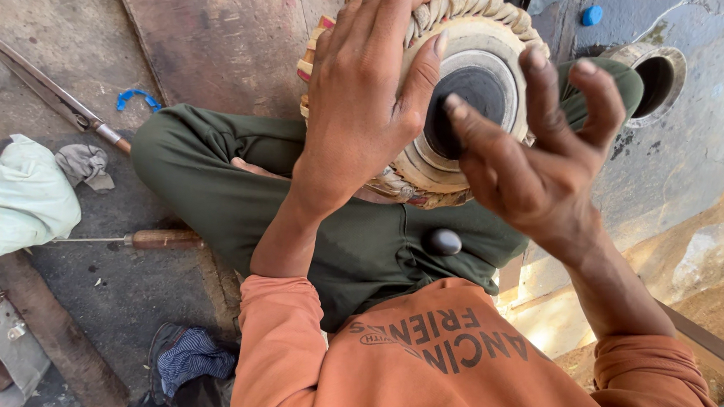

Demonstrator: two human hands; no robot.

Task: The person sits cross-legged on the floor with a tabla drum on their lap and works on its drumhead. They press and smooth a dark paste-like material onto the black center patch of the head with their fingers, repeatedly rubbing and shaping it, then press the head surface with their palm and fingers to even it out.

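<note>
Sitting cross-legged, the person props a small drum (456, 99) on the lap, just above a smooth dark stone (444, 241) lying loose on the trousers (it could roll off if a knee shifts). The left hand (365, 96) spreads over the laced rim, gripping it. The right hand (541, 153) hangs open, fingers curled, holding nothing; its forefinger touches the black centre patch.
</note>
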